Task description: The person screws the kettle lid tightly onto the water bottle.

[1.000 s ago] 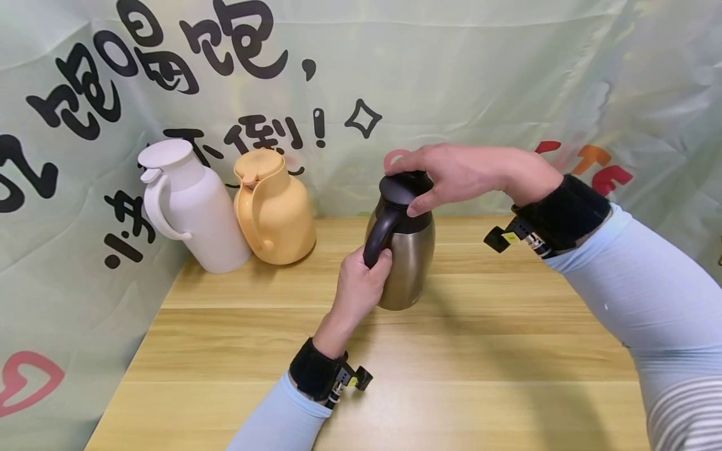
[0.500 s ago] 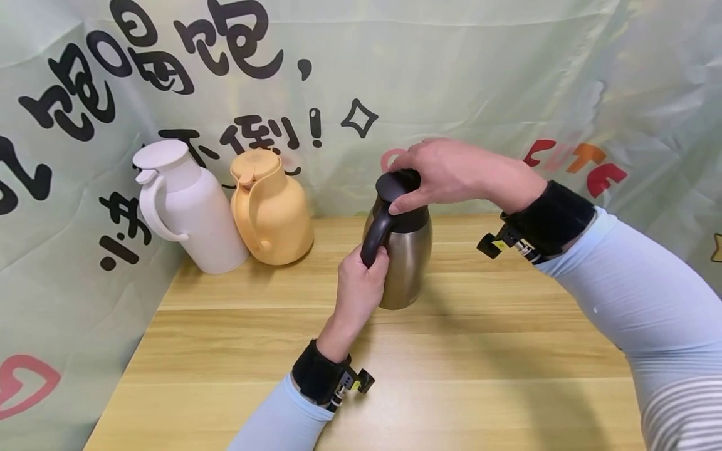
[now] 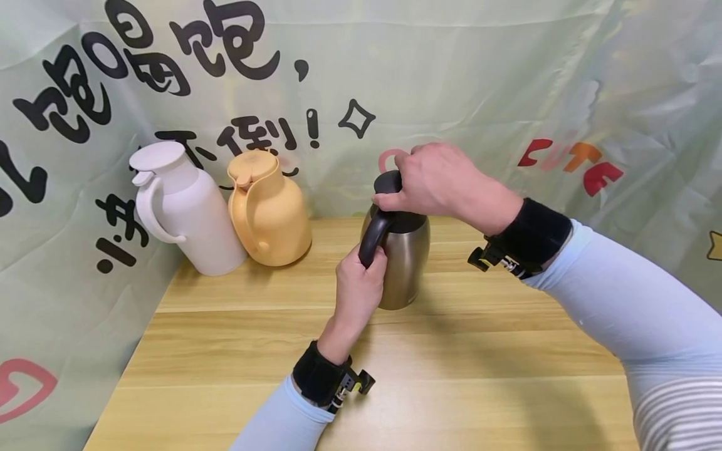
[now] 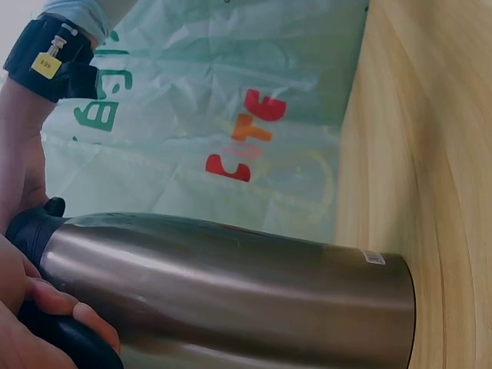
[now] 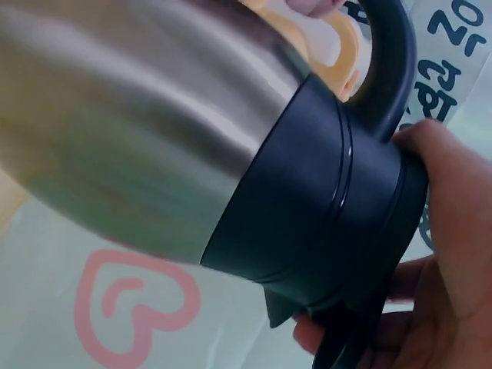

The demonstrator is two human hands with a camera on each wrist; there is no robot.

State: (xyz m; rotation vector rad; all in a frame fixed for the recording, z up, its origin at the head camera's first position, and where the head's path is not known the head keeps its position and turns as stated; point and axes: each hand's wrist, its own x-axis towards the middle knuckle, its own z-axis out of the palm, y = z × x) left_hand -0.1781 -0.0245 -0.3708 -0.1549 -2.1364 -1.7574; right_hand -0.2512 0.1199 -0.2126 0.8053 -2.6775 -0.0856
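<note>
A brushed-steel thermos jug (image 3: 405, 269) with a black collar stands upright on the wooden table. My left hand (image 3: 358, 285) grips its black handle (image 3: 375, 237), fingers wrapped round it. At the top, my right hand (image 3: 437, 181) holds the black lid (image 3: 388, 182), which it partly covers. In the right wrist view, the thumb (image 5: 430, 146) lies on the lid's edge beside the handle. The other fingers (image 5: 400, 307) reach round the far side near the spout (image 5: 278, 306). The left wrist view shows the jug's body (image 4: 231, 284) with its base on the table.
A white jug (image 3: 197, 213) and a yellow jug (image 3: 276, 219) stand close together at the table's back left. A printed cloth (image 3: 479, 75) hangs behind and along the left side. The wooden table (image 3: 451, 376) extends toward the front.
My right hand has turned on the lid, its thumb shifting left toward the handle and its wrist moving left and down. The left hand keeps its grip on the handle. The jug stays in place.
</note>
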